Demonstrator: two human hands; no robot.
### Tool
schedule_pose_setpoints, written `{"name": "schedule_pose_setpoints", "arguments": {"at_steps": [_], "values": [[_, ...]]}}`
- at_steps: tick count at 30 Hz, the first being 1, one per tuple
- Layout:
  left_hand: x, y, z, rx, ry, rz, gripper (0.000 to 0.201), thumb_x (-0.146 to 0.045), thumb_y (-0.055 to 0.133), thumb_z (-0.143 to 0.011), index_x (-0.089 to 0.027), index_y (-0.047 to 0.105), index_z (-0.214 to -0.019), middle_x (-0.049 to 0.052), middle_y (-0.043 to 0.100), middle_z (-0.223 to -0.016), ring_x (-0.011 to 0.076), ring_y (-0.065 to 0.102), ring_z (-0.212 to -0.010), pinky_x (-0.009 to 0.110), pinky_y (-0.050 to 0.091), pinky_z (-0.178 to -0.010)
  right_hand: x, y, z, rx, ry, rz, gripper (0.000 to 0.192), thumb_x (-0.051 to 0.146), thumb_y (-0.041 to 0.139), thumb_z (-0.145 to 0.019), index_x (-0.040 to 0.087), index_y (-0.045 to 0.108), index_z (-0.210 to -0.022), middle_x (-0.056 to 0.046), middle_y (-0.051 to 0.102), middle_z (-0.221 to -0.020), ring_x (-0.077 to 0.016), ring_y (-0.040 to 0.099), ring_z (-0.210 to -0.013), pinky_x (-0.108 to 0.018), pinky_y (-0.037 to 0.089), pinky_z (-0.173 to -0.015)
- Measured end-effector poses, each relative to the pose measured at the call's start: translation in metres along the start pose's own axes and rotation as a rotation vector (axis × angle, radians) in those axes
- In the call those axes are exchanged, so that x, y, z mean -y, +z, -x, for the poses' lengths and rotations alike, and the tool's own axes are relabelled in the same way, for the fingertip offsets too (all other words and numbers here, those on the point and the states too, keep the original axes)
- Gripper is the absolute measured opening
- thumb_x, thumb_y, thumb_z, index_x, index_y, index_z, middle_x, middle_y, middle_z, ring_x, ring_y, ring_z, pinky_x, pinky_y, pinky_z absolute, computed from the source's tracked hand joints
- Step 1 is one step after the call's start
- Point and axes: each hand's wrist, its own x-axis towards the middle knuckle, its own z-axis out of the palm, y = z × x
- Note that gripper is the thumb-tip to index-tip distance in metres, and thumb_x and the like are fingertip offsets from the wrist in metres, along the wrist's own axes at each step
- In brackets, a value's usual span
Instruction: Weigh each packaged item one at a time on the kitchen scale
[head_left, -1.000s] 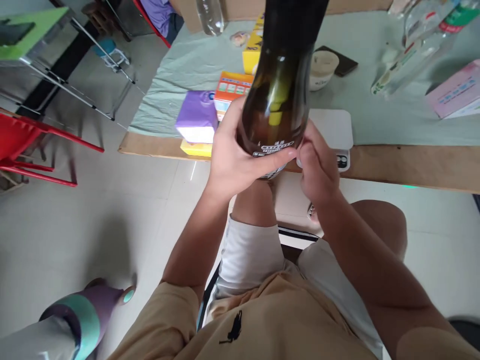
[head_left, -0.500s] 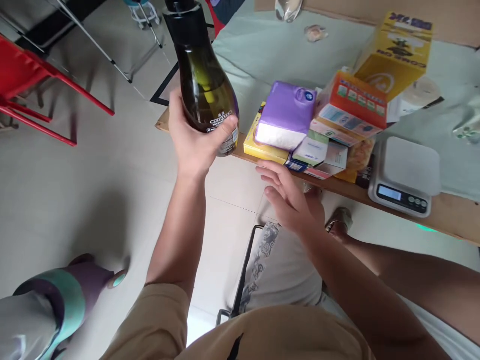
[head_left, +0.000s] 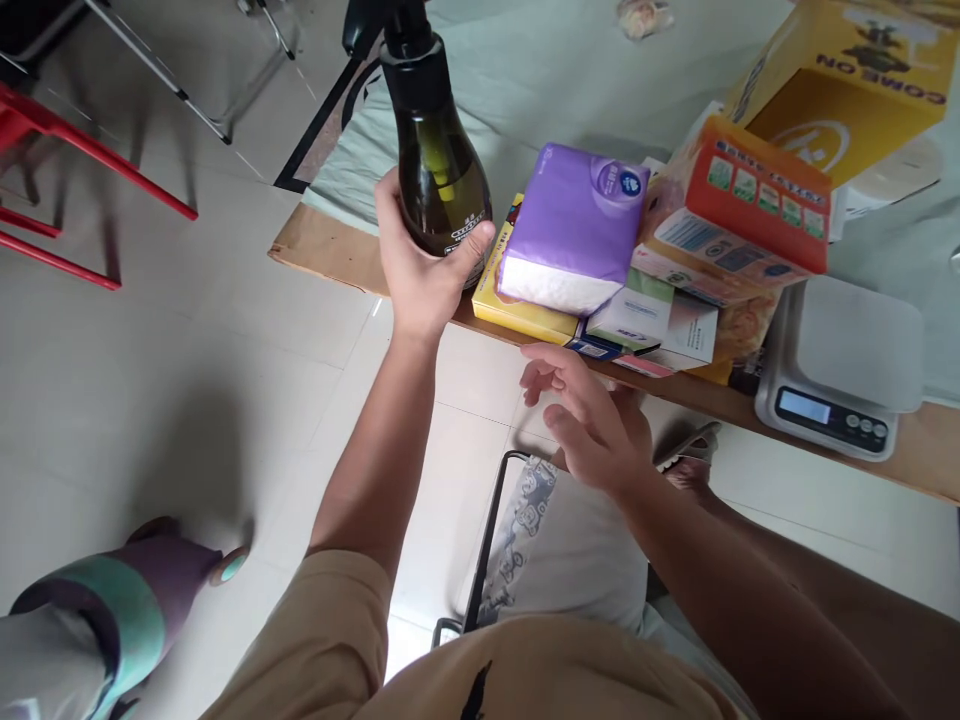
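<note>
My left hand (head_left: 424, 275) is wrapped round the lower part of a dark pump bottle (head_left: 439, 170), with the thumb across its label. Greenish liquid shows through its wall, and the black pump top is partly cut off by the upper edge. Just right of the bottle, a purple tissue pack (head_left: 574, 225) lies on a yellow box (head_left: 517, 315) at the table's near edge. My right hand (head_left: 581, 410) hovers in front of that edge, fingers loosely curled and apart, nothing in it. Closest to it are a small green and white box (head_left: 634, 310) and a white and pink box (head_left: 690, 330).
An orange box (head_left: 750, 210) and a tall yellow box (head_left: 847, 90) stand behind on the table (head_left: 330, 240). A kitchen scale (head_left: 840, 360) sits at the right edge. A red chair (head_left: 97, 160) is on the left; another person's leg (head_left: 180, 580) shows lower left.
My left hand has carried the bottle right, closer to the tissue pack and over the table edge. My right hand has shifted slightly, its fingers more curled. The view has moved a little closer.
</note>
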Motion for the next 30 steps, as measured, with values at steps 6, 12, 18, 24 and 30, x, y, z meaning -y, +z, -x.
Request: {"name": "schedule_pose_setpoints", "arguments": {"at_steps": [6,12,18,24,30], "values": [[-0.017,0.003,0.004,-0.067,-0.008,-0.120,0.111,-0.078,0.100,-0.045,-0.035,0.043,-0.131,0.003,0.052,-0.140,0.0336,0.044,-0.144,0.060,0.033,-0.132,-0.002,-0.024,0.032,-0.035,0.035,0.014,0.050,0.059,0.051,-0.103,0.029,0.057,-0.143,-0.007,0.069,-0.109,-0.0194,0.064,-0.089,-0.043,0.060,-0.085],[-0.129,0.084,0.037,-0.568,0.482,-0.186,0.044,-0.065,0.076,-0.084,-0.027,0.059,-0.097,0.004,0.048,-0.099,0.0258,0.053,-0.099,0.055,0.048,-0.110,0.008,-0.083,0.097,-0.253,0.040,-0.030,0.047,0.061,0.057,-0.100,0.027,0.067,-0.131,-0.007,0.069,-0.099,-0.0187,0.065,-0.080,-0.039,0.059,-0.074],[-0.169,0.242,0.096,-0.201,0.539,-0.106,0.020,-0.049,0.064,-0.091,-0.030,0.066,-0.099,0.004,0.053,-0.080,0.0247,0.054,-0.075,0.046,0.042,-0.069,0.001,-0.160,0.153,-0.492,0.035,-0.076,0.039,0.059,0.057,-0.099,0.026,0.073,-0.112,-0.006,0.067,-0.087,-0.0184,0.062,-0.074,-0.036,0.055,-0.066],[-0.148,0.359,0.123,0.094,0.345,-0.044,0.038,-0.067,0.052,-0.097,-0.036,0.059,-0.117,0.007,0.055,-0.092,0.0300,0.057,-0.084,0.055,0.048,-0.079,-0.018,-0.221,0.185,-0.737,0.019,-0.248,0.035,0.057,0.058,-0.097,0.026,0.072,-0.108,-0.003,0.062,-0.074,-0.0187,0.059,-0.068,-0.036,0.051,-0.065],[-0.136,0.456,0.098,0.232,0.147,-0.064,0.034,-0.066,0.059,-0.098,-0.033,0.061,-0.106,0.006,0.060,-0.097,0.0276,0.061,-0.094,0.049,0.051,-0.090,-0.029,-0.258,0.201,-0.873,0.010,-0.447,0.037,0.058,0.058,-0.097,0.024,0.070,-0.098,-0.001,0.059,-0.065,-0.0162,0.056,-0.061,-0.032,0.049,-0.060]]}}
